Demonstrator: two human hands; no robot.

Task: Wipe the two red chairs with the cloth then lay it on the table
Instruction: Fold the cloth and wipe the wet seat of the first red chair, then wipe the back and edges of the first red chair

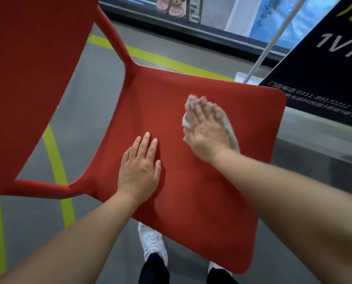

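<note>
A person's left hand lies flat on the seat of a red moulded plastic chair, fingers straight and slightly spread, grasping nothing. The right hand, a little blurred, presses a pale grey-white cloth down on the seat nearer its far edge, fingers stretched out over the fabric rather than curled round it. The chair's backrest fills the left of the view. Below the seat a white mesh shoe stands on a grey floor marked with yellow-green lines, and a black banner with white lettering stands at the right.
</note>
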